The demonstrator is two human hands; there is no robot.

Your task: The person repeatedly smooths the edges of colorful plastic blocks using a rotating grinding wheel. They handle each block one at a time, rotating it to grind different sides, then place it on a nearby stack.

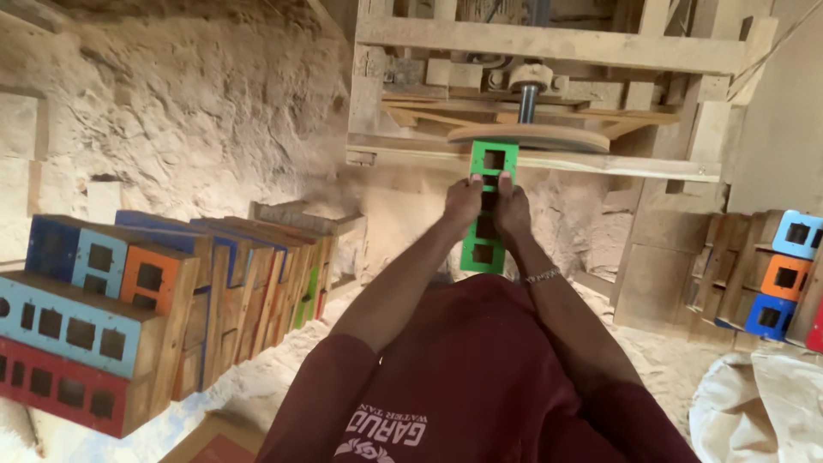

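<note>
A green wooden strip (487,163) with several square holes stands lengthwise in front of me. My left hand (462,202) and my right hand (513,206) grip it side by side around its middle, thumbs on top. The strip's far end touches the edge of a round flat wooden disc (549,137), which sits on a metal shaft (527,103) in a wooden machine frame (549,45). A thin bracelet (543,276) is on my right wrist. My dark red shirt fills the bottom of the view.
Painted wooden blocks with square holes, in blue, orange and red, are stacked at the left (103,309). More coloured blocks (784,274) lean at the right. Sawdust (189,111) is heaped behind. A white sack (763,411) lies at bottom right.
</note>
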